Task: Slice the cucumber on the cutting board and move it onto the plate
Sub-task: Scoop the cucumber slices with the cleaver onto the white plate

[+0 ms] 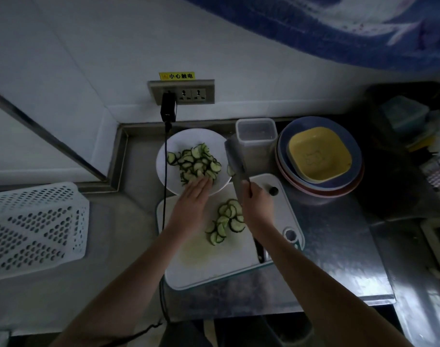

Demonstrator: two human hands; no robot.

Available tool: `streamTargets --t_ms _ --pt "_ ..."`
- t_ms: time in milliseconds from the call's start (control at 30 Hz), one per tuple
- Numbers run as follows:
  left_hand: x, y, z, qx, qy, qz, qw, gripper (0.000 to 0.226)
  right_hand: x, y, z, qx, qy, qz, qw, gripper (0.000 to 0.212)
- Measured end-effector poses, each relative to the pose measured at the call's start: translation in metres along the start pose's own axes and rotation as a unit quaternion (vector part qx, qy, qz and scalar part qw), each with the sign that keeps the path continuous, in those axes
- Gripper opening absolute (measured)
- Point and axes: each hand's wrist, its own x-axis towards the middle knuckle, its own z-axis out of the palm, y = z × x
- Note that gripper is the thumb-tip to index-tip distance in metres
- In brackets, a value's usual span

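1. The right hand [256, 206] has its grip closed round the handle of the broad steel kitchen knife [235, 161]. The blade is raised and reaches over the near rim of the round white plate [164, 169], probably so it can serve as a carrier for slices. One slice seems to cling to the blade's left face.
2. The left hand [191, 199] is open, fingers straight, with the fingertips resting on the pile of thin green-skinned cucumber slices [194, 162] already on the plate. It looks placed to push slices off the blade and settle the heap.
3. A second cluster of cucumber slices [226, 222] lies on the white rectangular plastic cutting board [214, 271], between the two forearms, not yet moved. A dark stub, likely the cucumber end [273, 190], sits near the board's far right corner.
4. The plate touches the board's far edge, which keeps each transfer short.
5. Cutting looks finished; roughly half the slices remain to be carried across.
6. On the steel bench [339, 259] stand a clear lidded container [256, 132], a stack of plates topped by a yellow square dish [319, 155], and a white perforated basket [36, 229].
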Motion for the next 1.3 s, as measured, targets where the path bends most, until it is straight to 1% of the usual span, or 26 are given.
streamTargets --t_ms 100,167,267,333,400,433,467,533,567,600,667,700,733,767,833,900,933,1000,1067,1200,1300 --pt "-0.007 0.017 0.006 -0.014 -0.004 0.036 0.999 0.055 -0.003 0.008 -0.006 -0.061 -0.034 -0.048 0.996 0.041" --pt "0.002 0.02 0.008 0.009 -0.013 0.028 0.999 0.06 -0.003 0.004 -0.002 -0.07 -0.053 -0.061 0.994 0.041" --pt "0.014 0.018 0.009 0.021 -0.029 -0.014 0.999 0.084 -0.004 -0.013 0.004 -0.027 -0.048 -0.043 0.998 0.042" --pt "0.019 0.013 0.008 0.008 -0.04 -0.048 0.998 0.09 -0.002 -0.023 0.009 0.026 -0.042 -0.01 0.999 0.043" --pt "0.026 0.008 0.003 0.012 -0.017 -0.06 0.998 0.087 0.004 -0.032 0.015 0.05 -0.044 0.012 0.998 0.045" --pt "0.028 0.004 0.001 0.024 -0.017 -0.075 0.997 0.085 0.007 -0.035 0.017 0.051 -0.047 0.016 0.997 0.045" --pt "0.031 -0.001 -0.001 0.045 -0.032 -0.094 0.994 0.081 0.009 -0.037 0.017 0.05 -0.053 0.015 0.997 0.044" --pt "0.034 -0.014 -0.005 0.115 -0.089 -0.128 0.981 0.074 0.01 -0.036 0.014 0.049 -0.063 0.016 0.997 0.043" --pt "0.033 -0.019 -0.006 0.125 -0.097 -0.135 0.978 0.072 0.01 -0.033 0.01 0.04 -0.063 0.017 0.997 0.041" --pt "0.032 -0.023 -0.008 0.122 -0.085 -0.131 0.98 0.073 0.008 -0.028 0.005 0.031 -0.057 0.015 0.998 0.041" --pt "0.023 -0.026 -0.009 0.09 -0.027 -0.108 0.99 0.073 0.001 -0.014 -0.007 0.027 -0.036 0.024 0.999 0.043" --pt "0.017 -0.025 -0.007 0.072 0.007 -0.093 0.993 0.068 -0.005 -0.005 -0.013 0.034 -0.027 0.043 0.998 0.042" --pt "0.009 -0.022 -0.005 0.049 0.02 -0.078 0.996 0.062 -0.012 0.005 -0.02 0.042 -0.022 0.066 0.997 0.042" --pt "-0.001 -0.014 -0.003 0.016 0.015 -0.063 0.998 0.06 -0.02 0.016 -0.027 0.052 -0.018 0.09 0.994 0.042" --pt "-0.027 0.006 0.011 -0.037 -0.021 -0.023 0.999 0.067 -0.038 0.038 -0.037 0.057 -0.006 0.119 0.991 0.045" --pt "-0.047 0.02 0.032 -0.016 -0.063 0.034 0.997 0.076 -0.055 0.057 -0.041 0.064 0.01 0.134 0.989 0.047" --pt "-0.053 0.023 0.042 0.003 -0.079 0.049 0.996 0.081 -0.062 0.065 -0.04 0.076 0.015 0.14 0.987 0.047" --pt "-0.057 0.023 0.056 0.01 -0.101 0.03 0.994 0.087 -0.07 0.078 -0.035 0.085 0.016 0.159 0.983 0.042" --pt "-0.056 0.021 0.059 0.01 -0.107 0.006 0.994 0.086 -0.073 0.082 -0.03 0.074 0.01 0.175 0.982 0.038" --pt "-0.052 0.027 0.059 -0.004 -0.07 -0.034 0.997 0.073 -0.072 0.079 -0.026 0.074 -0.002 0.184 0.98 0.038" --pt "-0.048 0.046 0.064 -0.021 -0.043 -0.066 0.997 0.06 -0.074 0.08 -0.02 0.049 -0.024 0.163 0.985 0.04"
